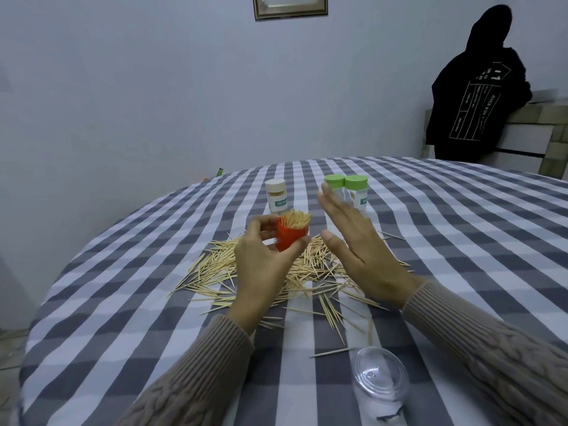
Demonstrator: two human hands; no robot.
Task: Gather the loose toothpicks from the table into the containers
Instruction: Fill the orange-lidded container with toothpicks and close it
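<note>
My left hand (261, 259) grips a red container (292, 236) packed with toothpicks, held tilted above the table. My right hand (356, 244) hovers flat and open just right of it, fingers spread, holding nothing. A wide heap of loose toothpicks (310, 272) lies on the checked tablecloth under and around both hands. Behind stand a white-capped toothpick jar (276, 196) and two green-capped jars (345, 192), partly hidden by my right fingers.
A clear plastic cap or cup (381, 376) lies near the front right edge of the round table (461, 241). A person in a black hooded top (473, 87) stands at the back right by a counter. A picture frame (289, 6) hangs on the wall.
</note>
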